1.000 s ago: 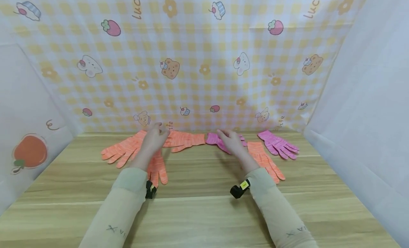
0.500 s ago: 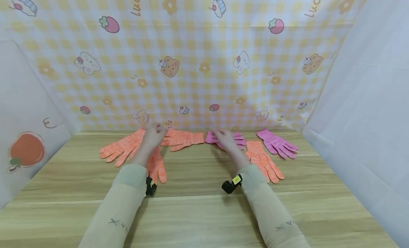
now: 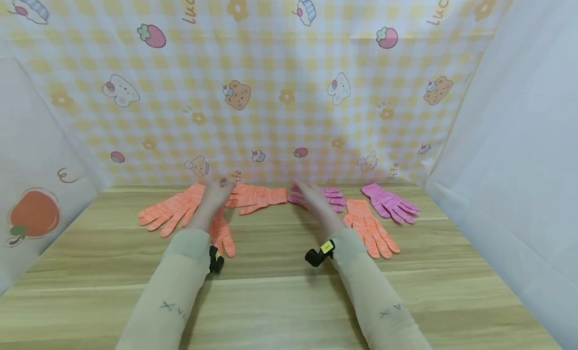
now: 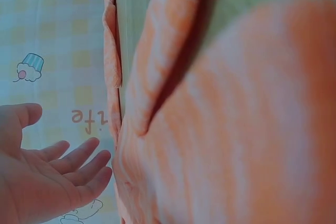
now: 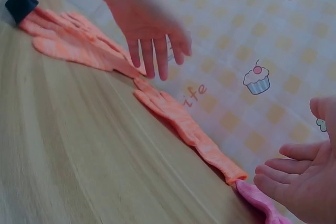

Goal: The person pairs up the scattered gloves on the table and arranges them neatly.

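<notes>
In the head view my left hand [image 3: 215, 195] hovers over the back of the table, holding nothing. Beneath and around it are orange knit gloves: one spread to the left [image 3: 171, 212], one partly hidden under the forearm [image 3: 223, 234], and one lying sideways [image 3: 257, 197]. My right hand [image 3: 312, 198] is above a pink glove [image 3: 335, 197], partly covering it, and holds nothing. In the left wrist view the left fingers [image 4: 84, 169] are loosely extended. The right wrist view shows the right hand [image 5: 302, 174] with relaxed fingers, apart from the glove below.
Further right lie another orange glove [image 3: 370, 232] and a second pink glove [image 3: 390, 203]. A checked cloth [image 3: 289, 79] stands along the back edge of the wooden table [image 3: 271, 310]. White cloth walls [image 3: 510, 154] flank both sides.
My right hand has shifted left, uncovering more of the pink glove's fingers. The left hand stays nearly in place. The gloves have not visibly moved on the table.
</notes>
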The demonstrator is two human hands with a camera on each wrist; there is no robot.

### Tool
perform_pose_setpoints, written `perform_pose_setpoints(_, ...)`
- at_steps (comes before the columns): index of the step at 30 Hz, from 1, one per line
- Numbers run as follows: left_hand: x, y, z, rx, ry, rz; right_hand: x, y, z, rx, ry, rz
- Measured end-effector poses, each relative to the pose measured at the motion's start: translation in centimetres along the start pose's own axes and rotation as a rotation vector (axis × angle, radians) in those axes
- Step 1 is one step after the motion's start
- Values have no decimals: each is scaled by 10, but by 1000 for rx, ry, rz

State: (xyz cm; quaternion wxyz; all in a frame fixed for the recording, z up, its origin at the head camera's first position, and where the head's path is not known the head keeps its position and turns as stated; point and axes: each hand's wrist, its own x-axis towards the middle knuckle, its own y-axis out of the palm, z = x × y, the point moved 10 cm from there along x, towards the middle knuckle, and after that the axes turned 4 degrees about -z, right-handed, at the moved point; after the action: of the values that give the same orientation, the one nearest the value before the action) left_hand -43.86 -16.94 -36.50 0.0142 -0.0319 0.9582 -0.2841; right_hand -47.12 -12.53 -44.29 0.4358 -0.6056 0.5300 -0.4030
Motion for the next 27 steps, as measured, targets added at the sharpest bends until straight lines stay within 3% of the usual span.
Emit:
perform_pose_setpoints(4, 1, 2, 0, -22, -31, 15, 4, 13, -10, 32, -21, -20)
perform_pose_setpoints(20, 7, 10, 4, 16, -102, 60, 6, 9, -5, 64, -5, -32)
perform_pose_setpoints(27, 11, 13, 2, 11, -93, 68, 5, 11, -7, 50, -14, -15)
